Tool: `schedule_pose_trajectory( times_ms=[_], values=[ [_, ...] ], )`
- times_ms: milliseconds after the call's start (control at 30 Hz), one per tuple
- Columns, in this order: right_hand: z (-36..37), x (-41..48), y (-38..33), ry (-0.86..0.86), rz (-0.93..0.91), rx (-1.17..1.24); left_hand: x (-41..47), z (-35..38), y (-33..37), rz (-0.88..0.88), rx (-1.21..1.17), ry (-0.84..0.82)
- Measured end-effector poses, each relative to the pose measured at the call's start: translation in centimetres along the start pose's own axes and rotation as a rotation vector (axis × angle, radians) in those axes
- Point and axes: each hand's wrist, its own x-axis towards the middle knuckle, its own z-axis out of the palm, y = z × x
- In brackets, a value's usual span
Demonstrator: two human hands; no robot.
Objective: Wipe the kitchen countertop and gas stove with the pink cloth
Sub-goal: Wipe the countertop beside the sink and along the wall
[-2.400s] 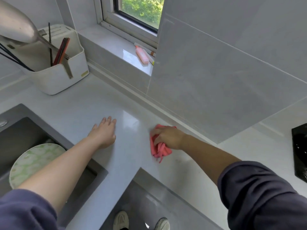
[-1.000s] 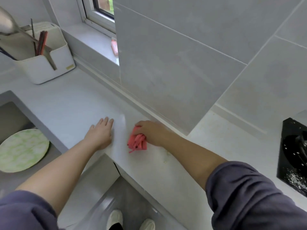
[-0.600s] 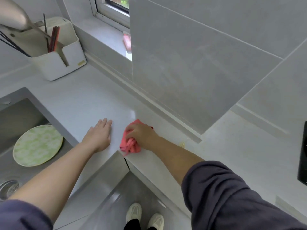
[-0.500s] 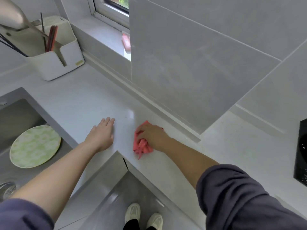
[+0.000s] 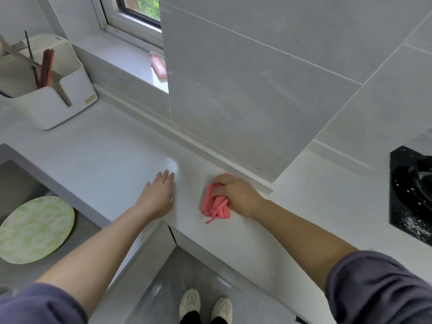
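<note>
The right hand (image 5: pixel 236 195) grips the bunched pink cloth (image 5: pixel 216 206) and presses it onto the pale grey desk (image 5: pixel 105 155), close to the raised strip at the foot of the tiled wall (image 5: pixel 257 101). Its fingers curl over the top of the cloth, and folds and a loose end stick out below the palm toward the desk's front edge. The left hand (image 5: pixel 159 197) lies flat on the desk near the cloth, to its left, with fingers straight and together, holding nothing.

At the far right the black gas stove (image 5: pixel 411 195) sits in the desk, well apart from the cloth, with white specks on its near part. At the left a sink (image 5: pixel 14 183) holds a round green-and-white plate (image 5: pixel 35 228). Behind the sink a white utensil holder (image 5: pixel 58 99) stands on the desk with red-brown chopsticks (image 5: pixel 46 66) in it. A pink object (image 5: pixel 159 66) lies on the window sill (image 5: pixel 126 59), partly hidden by the wall.
</note>
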Motion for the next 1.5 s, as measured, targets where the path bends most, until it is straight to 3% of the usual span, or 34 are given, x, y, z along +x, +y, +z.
schedule_pose_trajectory(
  times_ms=[133, 333, 500, 700, 1067, 1133, 1300, 1500],
  values=[
    [-0.3, 4.4, -2.8, 0.065, 0.033, 0.119, -0.3, -0.8, -3.1, -0.08, -0.011, 0.008],
    [0.3, 11.5, -4.8, 0.125, 0.027, 0.102, -0.3, -1.9, -6.8, -0.083, -0.017, 0.06],
    [2.5, 15.5, -5.3, 0.044, -0.03, 0.041, 0.6, -1.9, -8.8, -0.072, -0.004, 0.068],
    [2.7, 11.0, -2.2, 0.004, 0.072, 0.092, 1.9, -1.4, -7.4, 0.004, -0.022, 0.056],
    [-0.1, 0.7, 2.9, -0.293, 0.144, -0.212, 4.0, 0.2, -0.4, 0.176, 0.013, 0.032],
    [-0.9, 1.6, 2.3, -0.272, 0.18, -0.158, 4.4, 0.2, -0.1, 0.175, 0.0, 0.028],
    [-1.3, 5.6, 0.4, 0.003, 0.049, 0.023, 4.7, 0.2, 0.0, 0.156, -0.018, 0.048],
    [0.7, 4.0, 2.5, -0.138, 0.41, 0.49, 3.0, 1.4, 0.6, 0.149, -0.073, 0.057]
  ],
)
